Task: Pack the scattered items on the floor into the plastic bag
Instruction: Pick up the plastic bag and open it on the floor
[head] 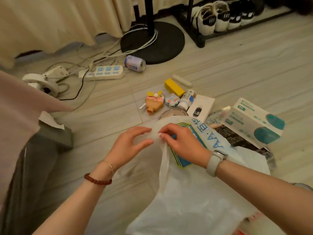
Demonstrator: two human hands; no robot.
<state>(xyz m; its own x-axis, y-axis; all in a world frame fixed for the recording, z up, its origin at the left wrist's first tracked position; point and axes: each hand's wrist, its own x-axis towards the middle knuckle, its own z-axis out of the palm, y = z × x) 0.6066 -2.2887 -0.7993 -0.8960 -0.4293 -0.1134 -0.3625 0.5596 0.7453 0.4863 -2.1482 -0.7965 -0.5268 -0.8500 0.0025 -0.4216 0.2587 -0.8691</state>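
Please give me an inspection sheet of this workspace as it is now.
Surface: pale wood-look floor.
Job's things: white plastic bag lies flat; yellow box, toy, white box, mask box, can not yet packed.
Clutter: tissue box.
Grippers: left hand and right hand each have a pinching grip on the bag's edge.
Cables: power strip with tangled cords.
Surroundings: fan base, shoe rack, curtain.

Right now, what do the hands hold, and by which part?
Both the left hand and right hand pinch the plastic bag at its top edge.
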